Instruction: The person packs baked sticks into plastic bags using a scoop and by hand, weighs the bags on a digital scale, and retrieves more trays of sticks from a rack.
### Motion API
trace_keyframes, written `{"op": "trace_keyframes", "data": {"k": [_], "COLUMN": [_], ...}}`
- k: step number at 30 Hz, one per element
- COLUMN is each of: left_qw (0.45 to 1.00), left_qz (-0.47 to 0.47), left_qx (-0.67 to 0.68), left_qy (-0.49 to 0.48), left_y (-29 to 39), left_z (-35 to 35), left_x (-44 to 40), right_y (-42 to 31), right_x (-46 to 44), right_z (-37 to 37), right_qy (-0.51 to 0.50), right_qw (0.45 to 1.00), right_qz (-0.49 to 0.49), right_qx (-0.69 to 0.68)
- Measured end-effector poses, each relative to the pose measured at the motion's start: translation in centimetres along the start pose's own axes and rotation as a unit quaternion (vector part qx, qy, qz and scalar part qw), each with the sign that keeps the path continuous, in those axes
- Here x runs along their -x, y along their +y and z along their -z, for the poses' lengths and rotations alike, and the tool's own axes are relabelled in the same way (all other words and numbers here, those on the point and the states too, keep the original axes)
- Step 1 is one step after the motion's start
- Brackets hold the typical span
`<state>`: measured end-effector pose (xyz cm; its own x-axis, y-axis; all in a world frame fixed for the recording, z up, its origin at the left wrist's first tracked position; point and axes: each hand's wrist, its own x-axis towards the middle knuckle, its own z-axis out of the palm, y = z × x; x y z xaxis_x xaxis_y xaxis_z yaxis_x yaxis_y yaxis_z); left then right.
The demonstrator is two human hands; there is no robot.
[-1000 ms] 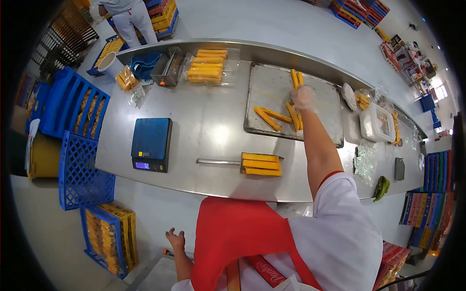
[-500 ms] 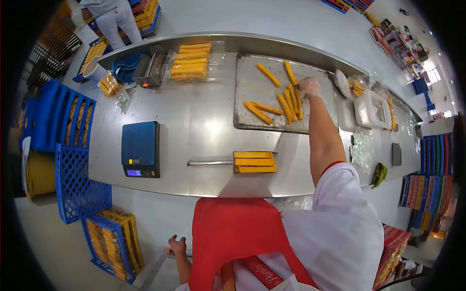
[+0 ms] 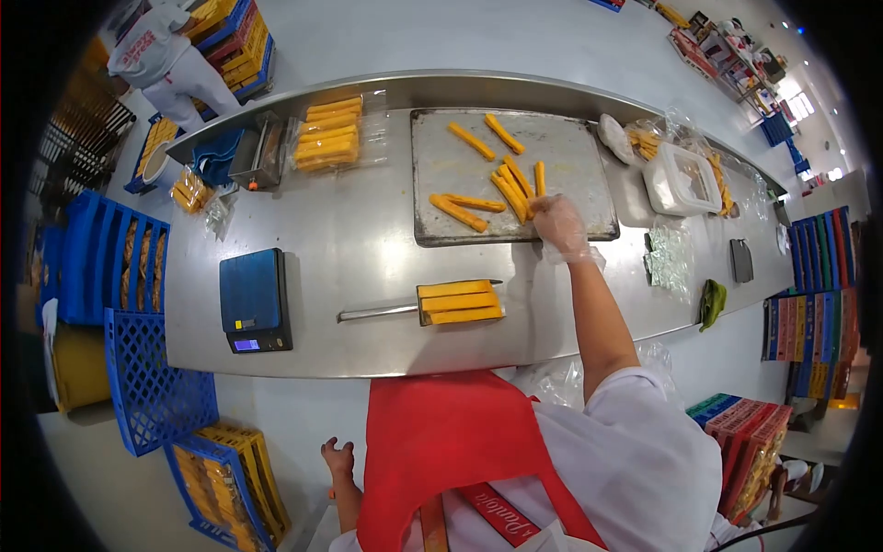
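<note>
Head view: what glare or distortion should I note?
Head view: fisheye distortion bows the far edge of the steel table, corners black; head view: light glares off bare steel near the tray; head view, upper right: distant bright patches look washed out.

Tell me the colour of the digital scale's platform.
Blue; the platform shows best in the head view.

The floor (image 3: 395, 41) is smooth and pale grey, extending beyond the bench (image 3: 349, 235) at 12 o'clock and visible again at 7 o'clock. The bench top is reflective metal; a raised edge (image 3: 414, 89) runs along its 12 o'clock side. Loaded shelving (image 3: 731, 55) stands between 1 and 2 o'clock. A bright window (image 3: 801, 107) is located at 2 o'clock. Stacked coloured crates (image 3: 821, 250) occupy 3 o'clock; a dark slatted rack (image 3: 89, 115), 10 o'clock.
</note>
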<state>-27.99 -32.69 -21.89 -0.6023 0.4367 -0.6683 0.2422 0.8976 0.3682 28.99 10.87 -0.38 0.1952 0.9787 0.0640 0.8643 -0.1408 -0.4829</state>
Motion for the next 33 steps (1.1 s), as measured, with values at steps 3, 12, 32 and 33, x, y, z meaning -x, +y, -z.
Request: {"op": "trace_keyframes", "data": {"k": [3,12,32,33], "left_qw": [0.999,1.0,0.998,0.998], "left_qz": [0.014,-0.005,-0.021,-0.031], "left_qx": [0.03,0.013,-0.051,-0.052], "left_qy": [0.002,0.016,0.026,0.034], "left_y": [1.1,-0.3,-0.9,-0.5], "left_z": [0.5,1.4,0.9,0.9], "left_x": [0.7,3.7,5.8,5.9], "right_y": [0.9,-1.1,-8.2,-9.3], "right_x": [-2.0,-11.7,-9.6,-7.6], "right_z": [-0.3,-3.4,-0.1,-0.6], "right_qy": [-0.007,0.148,-0.171,-0.203], "right_qw": [1.0,0.968,0.974,0.963], "right_qz": [-0.016,0.095,0.146,0.175], "right_qx": [-0.004,0.176,0.016,0.032]}}
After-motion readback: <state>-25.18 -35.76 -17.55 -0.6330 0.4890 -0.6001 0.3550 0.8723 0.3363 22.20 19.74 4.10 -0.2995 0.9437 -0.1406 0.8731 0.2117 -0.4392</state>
